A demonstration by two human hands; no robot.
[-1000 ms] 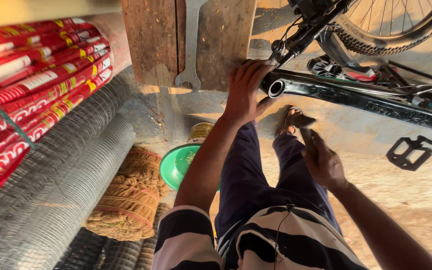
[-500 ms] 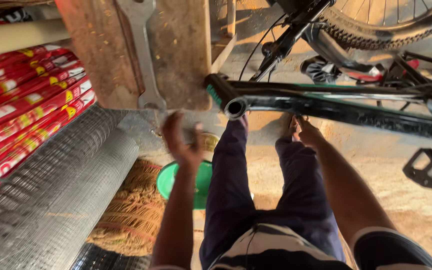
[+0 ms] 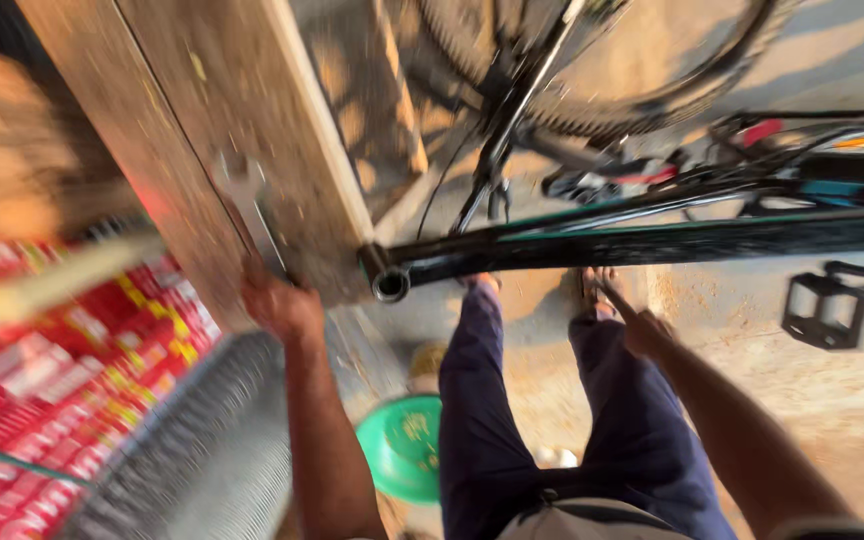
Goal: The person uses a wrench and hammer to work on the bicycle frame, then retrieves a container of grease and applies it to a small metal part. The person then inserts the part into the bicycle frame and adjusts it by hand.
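While my left hand (image 3: 280, 305) closes its fingers around the lower end of a large grey spanner (image 3: 249, 208), the tool lies flat against a wooden board (image 3: 202, 120), its long axis running up and slightly left, open jaw end uppermost. Just beside it on the right, the open end of a black bicycle frame tube (image 3: 652, 240) juts toward the board — close to my wrist. A wheel (image 3: 592, 70) hangs above, a loose black pedal (image 3: 827, 310) lies on the sandy floor to the right. Below sit a green bowl (image 3: 402, 445), rolled wire mesh (image 3: 212, 450) and red rolls (image 3: 72, 370). My right hand (image 3: 642, 325) is blurred by my knee — fingers partly stretched, holding nothing I can make out.
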